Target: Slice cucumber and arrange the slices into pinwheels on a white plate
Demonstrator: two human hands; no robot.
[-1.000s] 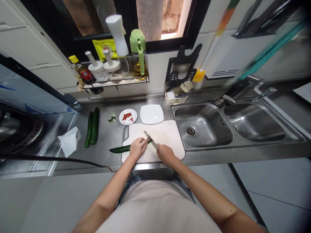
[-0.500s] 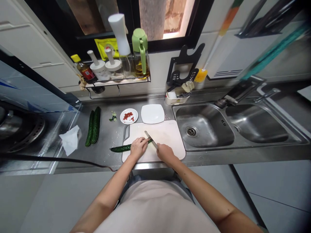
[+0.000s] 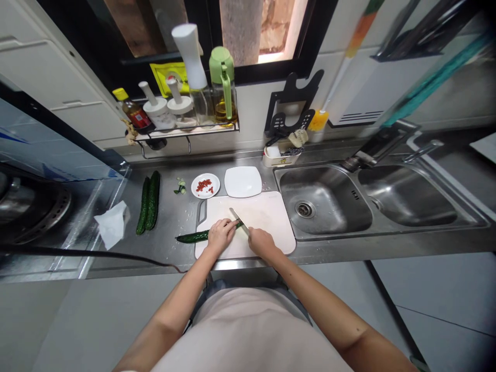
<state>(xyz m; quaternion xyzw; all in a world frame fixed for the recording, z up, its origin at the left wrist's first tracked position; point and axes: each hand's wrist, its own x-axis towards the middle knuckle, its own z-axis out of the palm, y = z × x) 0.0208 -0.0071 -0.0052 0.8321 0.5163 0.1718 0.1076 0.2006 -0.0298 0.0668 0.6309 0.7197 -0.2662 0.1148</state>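
A dark green cucumber [image 3: 194,237] lies across the white cutting board [image 3: 267,212], its left end jutting past the board's edge. My left hand [image 3: 220,235] is closed over the cucumber, pressing it down near its right end. Gripped by its handle in my right hand [image 3: 263,243] is a kitchen knife [image 3: 237,218], its blade pointing up and to the left. The blade sits at the cucumber's right end, close beside my left fingertips. Whether the edge is inside the cucumber I cannot tell.
Behind the board are a small plate [image 3: 209,193] of chopped red pieces and a white square plate [image 3: 243,182]. Two cucumbers [image 3: 148,201], green scraps [image 3: 180,186] and a crumpled tissue [image 3: 112,223] lie leftward. A double sink [image 3: 325,227] is right; a seasoning rack [image 3: 189,130] hangs above.
Almost nothing differs. My right hand and the knife have shifted very slightly to the left, while my left hand keeps its place on the cucumber.
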